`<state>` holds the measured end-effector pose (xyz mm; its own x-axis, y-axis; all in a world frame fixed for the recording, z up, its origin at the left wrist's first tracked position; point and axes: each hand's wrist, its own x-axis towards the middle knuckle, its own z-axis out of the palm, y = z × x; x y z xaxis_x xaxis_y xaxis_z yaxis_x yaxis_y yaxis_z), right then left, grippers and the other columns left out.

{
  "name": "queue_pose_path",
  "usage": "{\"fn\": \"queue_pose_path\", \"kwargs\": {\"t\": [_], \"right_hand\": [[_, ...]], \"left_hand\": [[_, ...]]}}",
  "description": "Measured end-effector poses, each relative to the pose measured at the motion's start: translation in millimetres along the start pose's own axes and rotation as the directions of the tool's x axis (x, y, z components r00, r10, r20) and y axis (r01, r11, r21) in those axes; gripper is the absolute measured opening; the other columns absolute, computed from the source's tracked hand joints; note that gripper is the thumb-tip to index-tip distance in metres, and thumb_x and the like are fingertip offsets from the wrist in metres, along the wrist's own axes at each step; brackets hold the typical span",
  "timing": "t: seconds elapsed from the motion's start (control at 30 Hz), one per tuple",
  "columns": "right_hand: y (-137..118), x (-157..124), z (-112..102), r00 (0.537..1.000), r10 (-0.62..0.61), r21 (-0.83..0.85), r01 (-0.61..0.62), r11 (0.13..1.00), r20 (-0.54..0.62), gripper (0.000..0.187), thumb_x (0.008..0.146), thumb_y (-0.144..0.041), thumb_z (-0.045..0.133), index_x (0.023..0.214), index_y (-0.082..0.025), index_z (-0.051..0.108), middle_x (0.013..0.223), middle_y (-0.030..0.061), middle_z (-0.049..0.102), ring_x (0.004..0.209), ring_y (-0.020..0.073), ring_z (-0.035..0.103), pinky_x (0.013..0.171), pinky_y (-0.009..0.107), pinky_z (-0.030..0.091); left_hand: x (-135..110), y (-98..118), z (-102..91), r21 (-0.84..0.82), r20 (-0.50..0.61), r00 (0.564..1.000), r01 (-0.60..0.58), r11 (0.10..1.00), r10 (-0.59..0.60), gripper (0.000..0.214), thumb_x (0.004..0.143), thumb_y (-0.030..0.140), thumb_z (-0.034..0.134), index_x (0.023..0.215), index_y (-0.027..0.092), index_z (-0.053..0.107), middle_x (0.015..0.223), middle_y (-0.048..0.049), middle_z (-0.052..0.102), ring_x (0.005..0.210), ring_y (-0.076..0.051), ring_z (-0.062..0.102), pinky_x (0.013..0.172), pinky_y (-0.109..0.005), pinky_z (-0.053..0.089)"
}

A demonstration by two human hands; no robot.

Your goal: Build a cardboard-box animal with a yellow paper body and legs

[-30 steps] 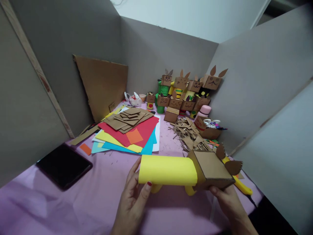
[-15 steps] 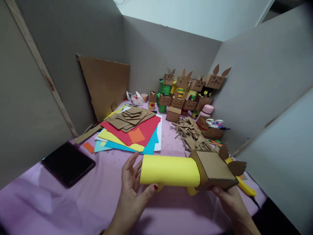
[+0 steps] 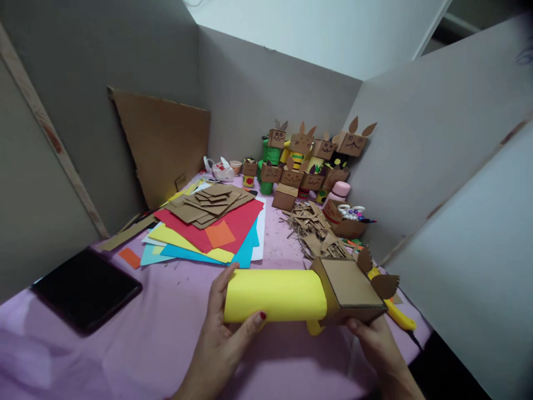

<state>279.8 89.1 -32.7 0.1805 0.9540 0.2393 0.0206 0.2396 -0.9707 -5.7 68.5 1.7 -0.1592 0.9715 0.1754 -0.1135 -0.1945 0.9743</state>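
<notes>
Cardboard-and-paper figure is held sideways between both hands, above the pink tablecloth (image 3: 137, 350). Left hand (image 3: 219, 336) grips the free end of the yellow paper tube (image 3: 275, 295), thumb along the near lower edge, fingers behind. Right hand (image 3: 377, 336) clamps the cardboard box head (image 3: 353, 283) from its near lower corner, thumb on the near side. Hands well apart, tube and head between them. Yellow-handled tool (image 3: 400, 315) lies just beyond the head, to the right.
</notes>
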Motion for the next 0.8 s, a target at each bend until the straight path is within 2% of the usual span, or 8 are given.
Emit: {"fn": "queue_pose_path", "kwargs": {"t": [0.13,0.33,0.5,0.63,0.8], "right_hand": [[-2.3,1.0,0.6,1.0,0.002,-0.002,-0.002,1.0,0.003,0.035,0.051,-0.043,0.088,0.079,-0.024,0.078,0.083,0.0069,0.078,0.08,0.0261,0.07,0.078,0.035,0.058],[1.1,0.2,0.5,1.0,-0.008,0.0,0.008,1.0,-0.014,0.039,0.05,-0.047,0.087,0.079,-0.023,0.078,0.081,0.0074,0.078,0.08,0.0256,0.071,0.074,0.033,0.058],[3.0,0.6,1.6,1.0,-0.028,-0.012,0.028,1.0,-0.01,0.037,0.051,-0.05,0.086,0.074,-0.022,0.077,0.077,0.0077,0.077,0.077,0.0257,0.071,0.072,0.034,0.058],[1.9,1.6,2.2,0.999,-0.047,-0.035,0.047,0.998,0.007,0.034,0.052,-0.05,0.085,0.066,-0.021,0.076,0.074,0.0078,0.077,0.075,0.026,0.07,0.072,0.034,0.058],[2.3,-0.2,-2.3,0.998,-0.056,-0.06,0.055,0.997,-0.011,0.037,0.053,-0.048,0.085,0.078,-0.021,0.077,0.082,0.0082,0.078,0.079,0.0273,0.071,0.073,0.034,0.059]], "left_hand": [[-0.8,1.9,2.2,0.023,-0.052,0.999,0.003,1.0,-0.001,0.068,0.072,0.044,0.074,0.132,0.035,0.044,0.139,-0.0052,0.044,0.124,-0.03,0.05,0.097,-0.039,0.051],[-4.3,0.2,5.6,0.078,-0.062,0.998,-0.025,0.997,0.03,0.063,0.076,0.045,0.07,0.133,0.035,0.043,0.138,-0.0061,0.045,0.129,-0.032,0.045,0.108,-0.052,0.039],[-3.6,1.4,4.6,0.125,-0.029,0.999,-0.012,0.992,0.015,0.066,0.079,0.047,0.067,0.137,0.029,0.039,0.139,-0.0094,0.044,0.132,-0.033,0.041,0.11,-0.052,0.037],[-2.7,4.2,2.6,0.104,0.01,1.0,-0.003,0.995,0.002,0.068,0.08,0.048,0.066,0.138,0.03,0.035,0.144,-0.0095,0.038,0.137,-0.033,0.035,0.113,-0.052,0.033],[-2.2,4.7,-3.4,0.146,0.089,0.996,-0.044,0.988,0.031,0.079,0.08,0.048,0.066,0.144,0.034,0.023,0.155,-0.0072,0.025,0.143,-0.033,0.025,0.115,-0.052,0.029]]}}
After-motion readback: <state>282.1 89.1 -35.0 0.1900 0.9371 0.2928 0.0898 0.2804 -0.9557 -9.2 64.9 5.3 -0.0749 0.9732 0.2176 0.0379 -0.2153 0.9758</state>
